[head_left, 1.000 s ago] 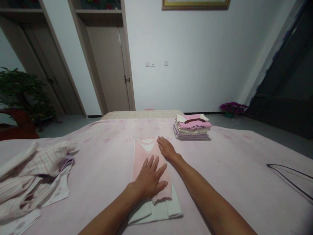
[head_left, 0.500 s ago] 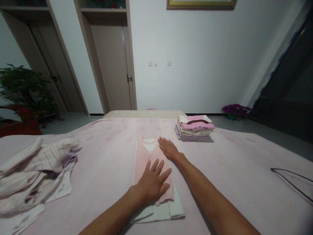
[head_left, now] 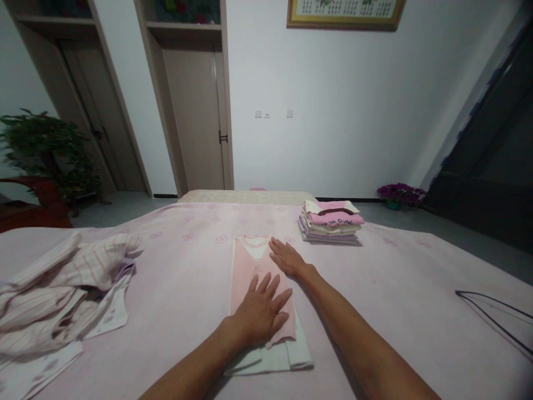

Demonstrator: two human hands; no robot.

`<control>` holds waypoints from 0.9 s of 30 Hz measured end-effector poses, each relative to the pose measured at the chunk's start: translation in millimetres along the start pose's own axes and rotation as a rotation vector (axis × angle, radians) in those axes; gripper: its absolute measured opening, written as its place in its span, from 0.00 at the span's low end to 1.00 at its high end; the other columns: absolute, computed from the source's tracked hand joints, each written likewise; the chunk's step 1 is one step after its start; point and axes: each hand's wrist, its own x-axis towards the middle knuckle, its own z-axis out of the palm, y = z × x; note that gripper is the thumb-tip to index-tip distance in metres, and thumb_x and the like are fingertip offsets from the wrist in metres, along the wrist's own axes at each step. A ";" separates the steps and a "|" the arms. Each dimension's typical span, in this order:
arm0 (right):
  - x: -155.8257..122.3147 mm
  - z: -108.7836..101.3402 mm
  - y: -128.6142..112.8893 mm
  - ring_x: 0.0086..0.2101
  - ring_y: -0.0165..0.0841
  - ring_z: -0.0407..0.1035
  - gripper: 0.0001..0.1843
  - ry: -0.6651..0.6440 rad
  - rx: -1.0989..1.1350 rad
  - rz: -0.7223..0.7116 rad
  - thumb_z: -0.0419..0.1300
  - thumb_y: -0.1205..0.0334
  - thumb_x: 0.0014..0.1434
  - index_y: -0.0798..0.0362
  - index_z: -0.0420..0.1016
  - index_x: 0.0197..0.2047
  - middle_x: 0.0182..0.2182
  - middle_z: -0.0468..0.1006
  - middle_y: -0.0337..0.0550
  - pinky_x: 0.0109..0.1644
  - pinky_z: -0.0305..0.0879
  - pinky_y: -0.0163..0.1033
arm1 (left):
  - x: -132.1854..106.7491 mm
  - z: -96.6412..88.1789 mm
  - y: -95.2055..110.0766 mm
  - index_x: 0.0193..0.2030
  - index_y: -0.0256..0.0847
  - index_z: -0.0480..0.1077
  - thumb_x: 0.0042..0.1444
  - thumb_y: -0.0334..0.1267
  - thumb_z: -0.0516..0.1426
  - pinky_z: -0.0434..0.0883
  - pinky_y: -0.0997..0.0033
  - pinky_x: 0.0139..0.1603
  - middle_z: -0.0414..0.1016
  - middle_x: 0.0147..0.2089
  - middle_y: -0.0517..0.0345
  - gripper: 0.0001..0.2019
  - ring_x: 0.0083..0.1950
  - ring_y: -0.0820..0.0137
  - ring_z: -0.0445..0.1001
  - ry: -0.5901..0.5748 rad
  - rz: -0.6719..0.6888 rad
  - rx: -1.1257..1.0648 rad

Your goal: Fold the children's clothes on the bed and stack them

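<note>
1. Pink garment [head_left: 250,272], folded into a narrow strip, lies mid-bed on the bedspread [head_left: 187,278].
2. Left hand [head_left: 260,316]: fingers spread flat on the garment's near half, gripping nothing; the palm's weight pins the folds.
3. Right hand [head_left: 287,258]: open and flat along the right edge near the collar, pressing that fold down.
4. Folded stack [head_left: 331,222] sits beyond, to the right; striped heap [head_left: 62,289] lies well apart on the left.

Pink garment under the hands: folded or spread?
Folded: the pink garment lies as a narrow strip with layered edges at its near end; left hand rests on it.
</note>
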 end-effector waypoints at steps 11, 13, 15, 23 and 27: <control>-22.8 -15.5 -18.4 0.72 0.42 0.42 0.33 0.005 0.097 0.075 0.41 0.48 0.72 0.51 0.52 0.75 0.73 0.48 0.51 0.73 0.45 0.55 | -14.1 -0.1 3.6 0.75 0.50 0.52 0.70 0.52 0.44 0.49 0.39 0.73 0.48 0.77 0.45 0.28 0.77 0.50 0.46 0.007 0.031 -0.012; -39.5 -18.0 -29.9 0.72 0.43 0.42 0.32 -0.002 0.078 0.011 0.43 0.49 0.72 0.50 0.53 0.74 0.73 0.50 0.50 0.73 0.44 0.57 | -21.8 -3.3 6.3 0.75 0.49 0.52 0.70 0.53 0.45 0.49 0.40 0.73 0.47 0.77 0.44 0.30 0.77 0.49 0.46 -0.028 0.052 -0.013; -58.3 -21.6 -44.2 0.72 0.43 0.42 0.31 -0.039 0.043 -0.061 0.45 0.51 0.72 0.48 0.52 0.74 0.73 0.51 0.49 0.73 0.43 0.58 | -30.7 -7.6 10.0 0.75 0.48 0.51 0.69 0.56 0.45 0.49 0.39 0.73 0.46 0.77 0.42 0.31 0.77 0.49 0.45 -0.068 0.079 -0.013; -123.5 -30.5 -83.4 0.72 0.43 0.40 0.32 -0.131 -0.034 -0.024 0.44 0.47 0.72 0.48 0.52 0.75 0.74 0.47 0.48 0.74 0.37 0.57 | -78.5 -19.9 14.9 0.75 0.51 0.50 0.68 0.59 0.46 0.48 0.42 0.74 0.48 0.77 0.47 0.33 0.78 0.54 0.45 -0.089 0.184 -0.137; -143.0 -32.5 -87.0 0.71 0.43 0.44 0.31 -0.068 0.041 0.005 0.47 0.47 0.71 0.47 0.58 0.72 0.72 0.53 0.47 0.73 0.40 0.57 | -103.5 -19.1 6.4 0.67 0.50 0.66 0.71 0.46 0.45 0.62 0.53 0.71 0.69 0.68 0.49 0.21 0.69 0.64 0.65 0.165 0.102 -0.426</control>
